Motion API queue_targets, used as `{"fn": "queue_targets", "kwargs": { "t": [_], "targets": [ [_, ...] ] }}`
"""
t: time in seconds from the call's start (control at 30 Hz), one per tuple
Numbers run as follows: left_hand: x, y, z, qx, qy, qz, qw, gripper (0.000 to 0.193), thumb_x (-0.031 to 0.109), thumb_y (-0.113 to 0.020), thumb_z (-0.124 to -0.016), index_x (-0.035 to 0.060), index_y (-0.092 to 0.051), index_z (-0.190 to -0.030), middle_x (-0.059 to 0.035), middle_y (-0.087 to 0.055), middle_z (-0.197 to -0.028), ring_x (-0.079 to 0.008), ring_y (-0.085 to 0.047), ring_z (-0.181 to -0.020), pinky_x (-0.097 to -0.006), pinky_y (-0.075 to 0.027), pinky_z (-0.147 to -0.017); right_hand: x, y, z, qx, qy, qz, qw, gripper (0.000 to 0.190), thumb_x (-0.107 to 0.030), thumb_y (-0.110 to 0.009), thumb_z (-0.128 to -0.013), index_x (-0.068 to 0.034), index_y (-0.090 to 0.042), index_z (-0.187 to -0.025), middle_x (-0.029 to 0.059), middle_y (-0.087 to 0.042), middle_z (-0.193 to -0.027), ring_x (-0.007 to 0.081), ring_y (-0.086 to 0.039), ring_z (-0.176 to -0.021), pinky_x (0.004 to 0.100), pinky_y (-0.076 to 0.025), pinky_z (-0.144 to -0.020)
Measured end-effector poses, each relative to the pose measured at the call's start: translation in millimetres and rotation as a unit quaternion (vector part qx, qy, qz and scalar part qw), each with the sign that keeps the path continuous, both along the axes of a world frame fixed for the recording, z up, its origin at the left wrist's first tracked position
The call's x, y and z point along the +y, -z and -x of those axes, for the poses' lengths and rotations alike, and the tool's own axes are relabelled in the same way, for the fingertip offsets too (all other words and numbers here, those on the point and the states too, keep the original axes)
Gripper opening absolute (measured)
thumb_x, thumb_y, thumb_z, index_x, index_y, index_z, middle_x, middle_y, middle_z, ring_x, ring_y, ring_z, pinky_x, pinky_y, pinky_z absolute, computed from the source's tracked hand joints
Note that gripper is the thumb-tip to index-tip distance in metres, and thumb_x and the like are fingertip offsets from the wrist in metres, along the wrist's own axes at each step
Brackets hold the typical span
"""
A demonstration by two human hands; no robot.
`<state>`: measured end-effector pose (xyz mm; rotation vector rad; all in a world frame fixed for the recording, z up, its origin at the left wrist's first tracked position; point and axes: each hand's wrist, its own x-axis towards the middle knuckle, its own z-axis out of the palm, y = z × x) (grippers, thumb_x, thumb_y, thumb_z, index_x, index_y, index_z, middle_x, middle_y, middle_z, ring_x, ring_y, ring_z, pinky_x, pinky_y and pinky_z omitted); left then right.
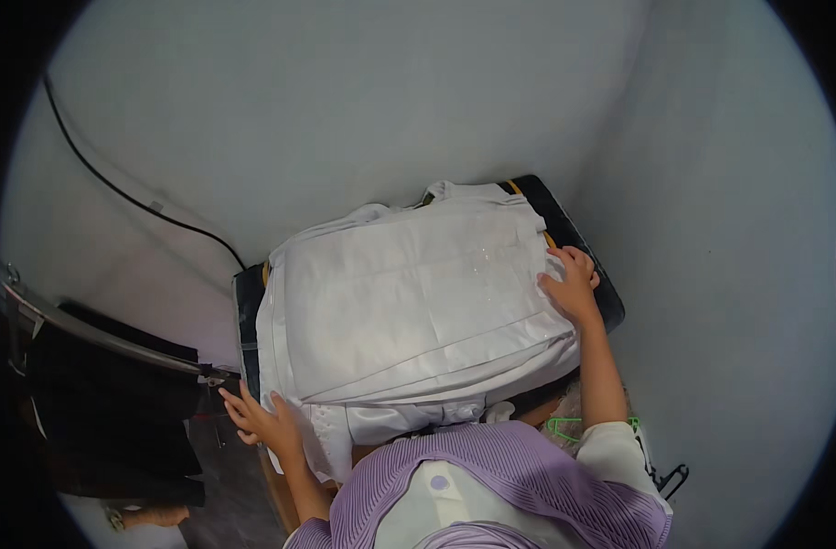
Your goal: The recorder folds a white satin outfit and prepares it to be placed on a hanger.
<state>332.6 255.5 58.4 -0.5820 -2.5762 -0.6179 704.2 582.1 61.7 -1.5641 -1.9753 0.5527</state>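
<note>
White folded garments (390, 302) lie stacked on a black padded surface with a yellow stripe (576, 247), in front of my body. My right hand (574, 278) rests at the stack's right edge, its thumb at the cloth and its fingers bent over the black surface. At the lower left corner is my left hand (263, 418), fingers spread, beside the white cloth and holding nothing that I can see. Small shiny specks show on the top layer near its right side. More white fabric (411, 418) hangs over the near edge.
Dark trousers (116, 412) hang from a curved metal rail (116, 336) at the left. A black cable (143, 206) runs down the pale wall (390, 103). Green hangers (562, 429) and a black hanger (675, 480) are at the lower right. A person's foot (157, 517) shows at lower left.
</note>
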Motion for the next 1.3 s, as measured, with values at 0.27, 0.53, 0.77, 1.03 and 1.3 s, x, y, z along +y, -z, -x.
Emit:
{"fn": "queue_targets", "kwargs": {
  "t": [0.27, 0.53, 0.77, 1.03, 1.3],
  "targets": [
    [84.6, -45.8, -70.3, -0.087, 0.351, 0.144, 0.921, 0.047, 0.028, -0.068, -0.069, 0.0176, -0.061, -0.114, -0.0175, -0.020, -0.149, -0.0382, -0.019, -0.134, -0.0695, -0.007, -0.095, -37.2, 3.4, -9.0, -0.154, -0.182, -0.078, 0.968, 0.037, -0.027, -0.071, -0.067, -0.027, -0.066, -0.104, 0.0083, -0.042, -0.131, 0.0320, -0.025, -0.131, 0.0648, -0.008, -0.099],
    [104.3, -31.1, -79.2, -0.082, 0.495, 0.131, 0.855, 0.020, 0.025, -0.064, -0.073, 0.0158, -0.071, -0.089, -0.0161, -0.032, -0.144, -0.0370, -0.025, -0.132, -0.0690, -0.006, -0.095, -48.4, -77.5, -14.8, -0.103, -0.120, -0.194, 0.968, 0.011, -0.021, -0.063, -0.076, -0.019, -0.069, -0.084, 0.0050, -0.049, -0.125, 0.0308, -0.029, -0.128, 0.0598, -0.007, -0.101],
    [90.6, -29.7, -74.7, -0.128, 0.542, 0.103, 0.824, 0.019, 0.027, -0.069, -0.070, 0.0162, -0.074, -0.084, -0.0154, -0.036, -0.143, -0.0330, -0.027, -0.132, -0.0593, -0.004, -0.101, -99.6, -24.9, -43.9, -0.093, -0.067, -0.099, 0.988, 0.015, -0.024, -0.066, -0.065, -0.018, -0.070, -0.078, 0.0043, -0.050, -0.122, 0.0320, -0.030, -0.126, 0.0622, -0.005, -0.099],
    [88.6, -14.2, -81.8, -0.060, 0.563, 0.161, 0.808, 0.038, 0.042, -0.071, -0.068, 0.0193, -0.070, -0.098, -0.0160, -0.033, -0.143, -0.0324, -0.029, -0.130, -0.0659, -0.011, -0.094, -64.3, -5.5, -28.0, -0.030, 0.047, 0.053, 0.997, 0.035, -0.041, -0.052, -0.087, -0.011, -0.070, -0.094, 0.0079, -0.051, -0.123, 0.0242, -0.033, -0.125, 0.0616, -0.005, -0.100],
    [87.9, 1.9, -91.4, -0.028, 0.556, 0.079, 0.827, 0.009, 0.026, -0.067, -0.076, 0.0178, -0.070, -0.075, -0.0089, -0.048, -0.134, -0.0231, -0.040, -0.124, -0.0617, -0.010, -0.095, -35.6, 1.8, 20.5, -0.075, 0.097, 0.009, 0.992, 0.047, -0.034, -0.073, -0.069, -0.007, -0.064, -0.107, 0.0111, -0.046, -0.127, 0.0293, -0.031, -0.126, 0.0661, -0.010, -0.098]
  ]
}}
